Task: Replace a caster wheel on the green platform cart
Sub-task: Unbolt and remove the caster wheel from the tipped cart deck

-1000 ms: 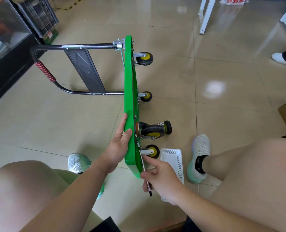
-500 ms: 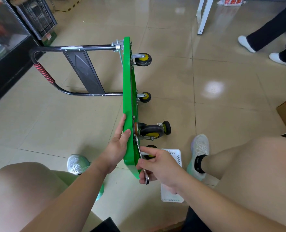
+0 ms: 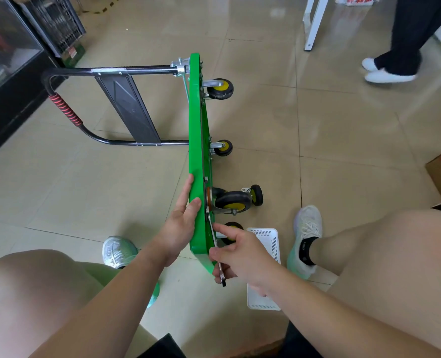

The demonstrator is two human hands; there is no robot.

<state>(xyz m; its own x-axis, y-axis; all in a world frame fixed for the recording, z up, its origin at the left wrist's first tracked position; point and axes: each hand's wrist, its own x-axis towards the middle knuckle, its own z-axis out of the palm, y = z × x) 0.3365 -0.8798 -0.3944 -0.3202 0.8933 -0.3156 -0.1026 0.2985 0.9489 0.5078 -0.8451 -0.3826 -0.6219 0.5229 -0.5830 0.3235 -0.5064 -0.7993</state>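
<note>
Forefinger (image 3: 223, 228) now straight, right hand (image 3: 242, 254) seemingly gripping wrench (image 3: 223, 280) against cart (image 3: 197, 125)

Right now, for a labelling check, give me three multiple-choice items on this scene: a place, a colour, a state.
1. Where is the white plastic basket? A) on a shelf B) on the floor by the right hand C) on a lap
2. What colour are the caster hubs on the green platform cart? A) red B) blue C) yellow
3. What is the right hand doing? A) hanging empty B) lifting a wheel C) gripping a wrench
Answers: 1 B, it lies on the tiles beside that hand; 2 C, every visible wheel centre is yellow; 3 C, its fingers curl round the wrench at the cart's underside.
</note>
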